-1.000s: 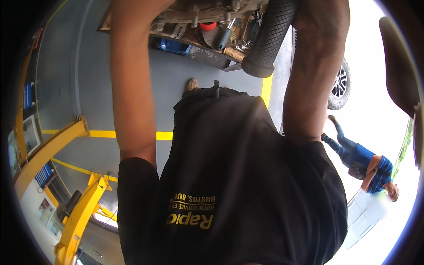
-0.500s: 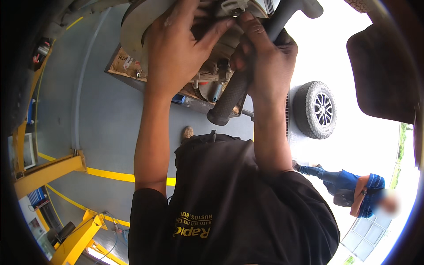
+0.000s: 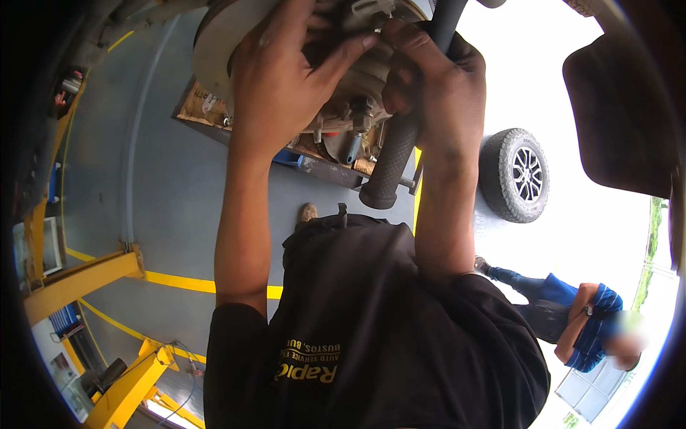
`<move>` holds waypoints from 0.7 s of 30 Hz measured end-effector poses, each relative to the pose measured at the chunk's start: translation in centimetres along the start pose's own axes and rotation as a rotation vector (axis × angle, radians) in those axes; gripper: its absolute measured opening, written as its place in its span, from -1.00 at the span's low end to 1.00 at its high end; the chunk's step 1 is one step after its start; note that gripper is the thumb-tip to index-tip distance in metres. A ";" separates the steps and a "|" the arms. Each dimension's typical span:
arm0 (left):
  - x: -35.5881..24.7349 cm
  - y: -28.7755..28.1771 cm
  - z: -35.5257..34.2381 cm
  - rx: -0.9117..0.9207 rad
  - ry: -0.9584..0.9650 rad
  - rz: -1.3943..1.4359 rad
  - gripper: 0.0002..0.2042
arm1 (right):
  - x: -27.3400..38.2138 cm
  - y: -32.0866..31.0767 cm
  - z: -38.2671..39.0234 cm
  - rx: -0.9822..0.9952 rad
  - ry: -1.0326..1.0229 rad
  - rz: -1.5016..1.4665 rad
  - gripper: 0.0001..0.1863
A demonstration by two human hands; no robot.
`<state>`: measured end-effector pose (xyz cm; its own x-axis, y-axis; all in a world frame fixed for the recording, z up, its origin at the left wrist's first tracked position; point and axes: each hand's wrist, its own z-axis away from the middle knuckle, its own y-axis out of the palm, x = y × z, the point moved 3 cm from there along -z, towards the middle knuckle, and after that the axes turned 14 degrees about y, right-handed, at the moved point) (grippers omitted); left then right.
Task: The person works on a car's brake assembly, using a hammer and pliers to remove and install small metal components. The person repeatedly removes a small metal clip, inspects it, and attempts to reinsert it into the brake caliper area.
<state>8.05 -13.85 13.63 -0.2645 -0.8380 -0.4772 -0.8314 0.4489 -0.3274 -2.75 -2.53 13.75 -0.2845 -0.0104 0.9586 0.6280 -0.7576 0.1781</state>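
My right hand is closed round a dark hammer. Its textured grip points down towards me, and its head is partly cut off at the top edge. The right thumb and fingertips reach to a wheel hub assembly. Across from it, my left hand reaches into the same assembly, thumb stretched towards my right thumb. Its other fingers are in shadow and blurred, so what they touch cannot be made out. A large round brake disc stands at the left of that hand. A pale metal piece shows above the thumbs.
Below the assembly stands a cart with tools and a blue-handled tool. A wheel with a tyre is on the right. A person with folded arms stands beyond. Yellow lift arms are at the left.
The hammer has shifted: its grip end swung right and its head moved up, mostly out of view. My right hand moved slightly right. My left hand stays nearly in place.
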 end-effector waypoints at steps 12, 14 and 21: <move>5.5 1.7 5.9 -0.290 0.353 -0.197 -0.77 | -4.2 -9.9 -10.9 0.586 0.010 -0.360 -0.54; 11.9 0.5 12.3 -0.516 0.258 -0.383 -0.86 | -5.6 -11.1 -11.5 0.634 0.006 -0.382 -0.57; 32.9 -10.1 32.8 -0.422 -0.666 -0.706 -0.87 | -12.6 -14.3 -6.2 0.446 0.020 -0.407 -0.65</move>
<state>23.71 -35.80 -25.50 0.5599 -0.4703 -0.6821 -0.8285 -0.3247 -0.4562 -12.69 4.38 -2.27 -0.5766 0.2070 0.7904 0.7077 -0.3570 0.6097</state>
